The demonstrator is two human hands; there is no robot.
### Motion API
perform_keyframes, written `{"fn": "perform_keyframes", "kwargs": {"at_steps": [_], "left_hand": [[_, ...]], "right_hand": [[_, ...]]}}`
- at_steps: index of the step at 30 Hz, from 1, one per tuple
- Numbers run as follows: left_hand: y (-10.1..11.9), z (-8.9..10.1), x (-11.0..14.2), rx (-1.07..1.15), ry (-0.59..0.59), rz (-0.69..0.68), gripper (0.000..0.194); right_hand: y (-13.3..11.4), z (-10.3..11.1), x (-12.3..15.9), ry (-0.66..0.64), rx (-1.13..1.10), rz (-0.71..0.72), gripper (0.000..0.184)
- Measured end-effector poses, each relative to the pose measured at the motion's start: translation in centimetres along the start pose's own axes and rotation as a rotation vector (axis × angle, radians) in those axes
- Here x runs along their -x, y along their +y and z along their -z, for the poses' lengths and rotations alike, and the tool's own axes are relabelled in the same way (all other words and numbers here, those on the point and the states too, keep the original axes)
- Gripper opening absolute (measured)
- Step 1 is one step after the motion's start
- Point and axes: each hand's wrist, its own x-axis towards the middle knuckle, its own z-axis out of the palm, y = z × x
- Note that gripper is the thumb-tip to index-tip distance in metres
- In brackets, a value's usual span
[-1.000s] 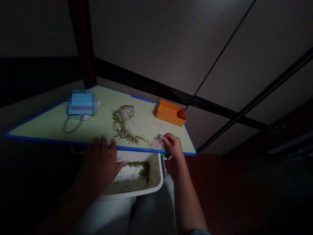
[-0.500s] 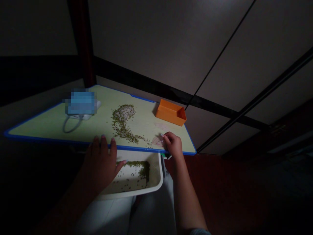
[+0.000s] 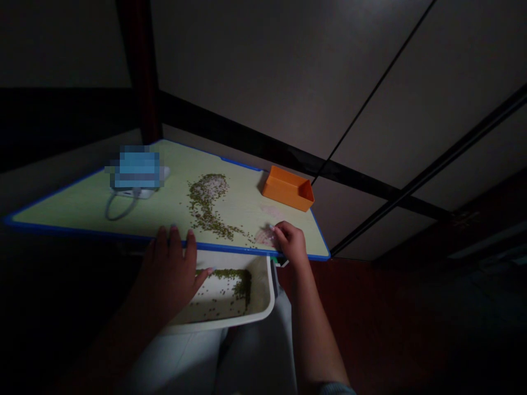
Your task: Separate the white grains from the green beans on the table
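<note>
A trail of small green beans (image 3: 205, 207) lies across a pale green table with a blue edge (image 3: 74, 233). Below the table's near edge sits a white tray (image 3: 263, 306) on my lap, with more green beans (image 3: 234, 278) inside it. My left hand (image 3: 171, 274) grips the tray's rim at the table edge, fingers curled over it. My right hand (image 3: 290, 241) rests on the table near its front right corner, fingers bent and pinched together by a pinkish patch (image 3: 263, 236); what it holds is too small to make out.
An orange open box (image 3: 288, 190) stands at the table's far right. A white device with a looped cable (image 3: 120, 207) lies at the far left, partly blurred. A dark post (image 3: 138, 71) rises behind the table. The floor to the right is dark red.
My right hand has crept slightly away from the table's near edge toward the pinkish patch. The left hand and tray have stayed put.
</note>
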Motion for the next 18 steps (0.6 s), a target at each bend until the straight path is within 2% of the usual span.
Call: {"fn": "perform_keyframes", "kwargs": {"at_steps": [11, 18], "left_hand": [[0.08, -0.13, 0.07, -0.032, 0.017, -0.001, 0.075], [0.18, 0.01, 0.03, 0.034, 0.031, 0.0, 0.075]], "right_hand": [[-0.29, 0.18, -0.25, -0.032, 0.141, 0.083, 0.025], [-0.2, 0.19, -0.22, -0.048, 0.231, 0.139, 0.024]]}}
